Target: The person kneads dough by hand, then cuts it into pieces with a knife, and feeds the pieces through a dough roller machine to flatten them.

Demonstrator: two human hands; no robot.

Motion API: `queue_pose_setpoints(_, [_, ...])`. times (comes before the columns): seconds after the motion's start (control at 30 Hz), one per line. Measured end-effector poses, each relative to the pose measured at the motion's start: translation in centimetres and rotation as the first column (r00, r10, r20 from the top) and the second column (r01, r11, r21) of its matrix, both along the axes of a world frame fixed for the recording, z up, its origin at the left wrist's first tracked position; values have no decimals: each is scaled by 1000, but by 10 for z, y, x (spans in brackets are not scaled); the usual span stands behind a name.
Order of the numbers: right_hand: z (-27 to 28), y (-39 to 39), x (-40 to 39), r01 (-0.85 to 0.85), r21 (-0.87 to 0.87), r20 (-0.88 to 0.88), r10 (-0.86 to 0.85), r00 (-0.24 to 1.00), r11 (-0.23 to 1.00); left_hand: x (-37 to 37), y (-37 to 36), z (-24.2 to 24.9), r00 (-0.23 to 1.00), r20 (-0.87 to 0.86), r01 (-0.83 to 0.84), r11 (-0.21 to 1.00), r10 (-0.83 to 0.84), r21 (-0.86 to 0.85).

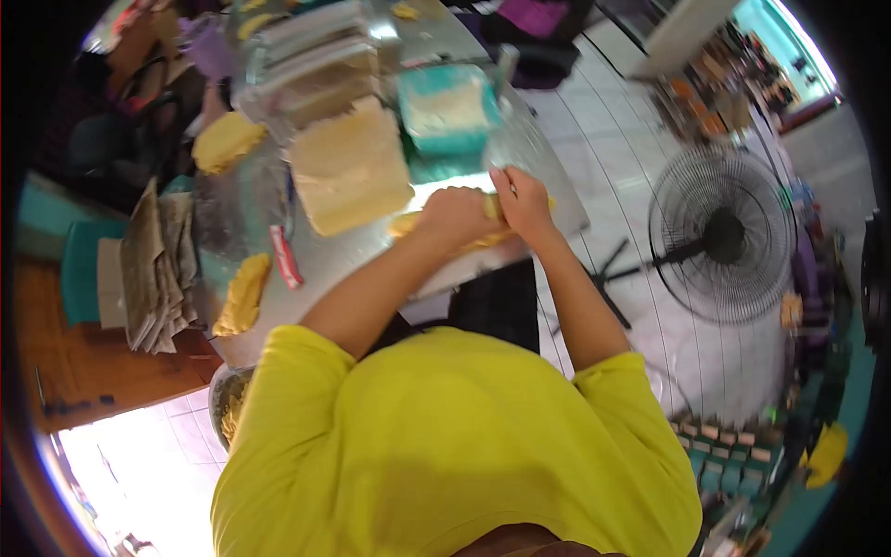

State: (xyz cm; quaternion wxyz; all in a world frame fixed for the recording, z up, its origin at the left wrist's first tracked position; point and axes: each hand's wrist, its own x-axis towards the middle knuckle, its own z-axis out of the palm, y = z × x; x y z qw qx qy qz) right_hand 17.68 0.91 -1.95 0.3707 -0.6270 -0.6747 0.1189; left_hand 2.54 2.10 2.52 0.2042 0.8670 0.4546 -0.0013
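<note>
My left hand (455, 220) is closed, knuckles up, over a strip of yellow dough (402, 225) near the table's front edge. Beside it my right hand (525, 206) is also closed, thumb on top. A tan, rounded piece (493, 206) shows between the two hands; blur hides whether it is dough or a tool. Just beyond my left hand lies a flat, pale yellow dough sheet (348, 172). A teal tub (449, 139) of whitish powder stands past my hands. To the left lie a red-and-white-handled tool (286, 257) and a lump of yellow dough (243, 295).
Clear plastic-like trays (320, 60) stand at the back of the metal table (566, 200). Another dough piece (228, 141) lies at the left edge. A standing fan (722, 235) is on the tiled floor at right. Brown sheets (158, 269) hang at left, above a bowl (223, 408).
</note>
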Motion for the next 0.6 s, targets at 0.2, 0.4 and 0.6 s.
queue_pose_setpoints(0.2, [-28, -44, 56, 360, 124, -293, -313, 903, 925, -39, -22, -18, 996, 78, -62, 980, 47, 190])
queue_pose_setpoints(0.4, [-48, -56, 15, 182, -39, 170, -173, 970, 983, 6, -28, -43, 964, 141, 166, 925, -225, 342])
queue_pose_setpoints(0.6, [-34, -20, -6, 1, 87, -228, 18, 973, 996, 12, -8, -52, 958, 222, 97, 933, -182, 346])
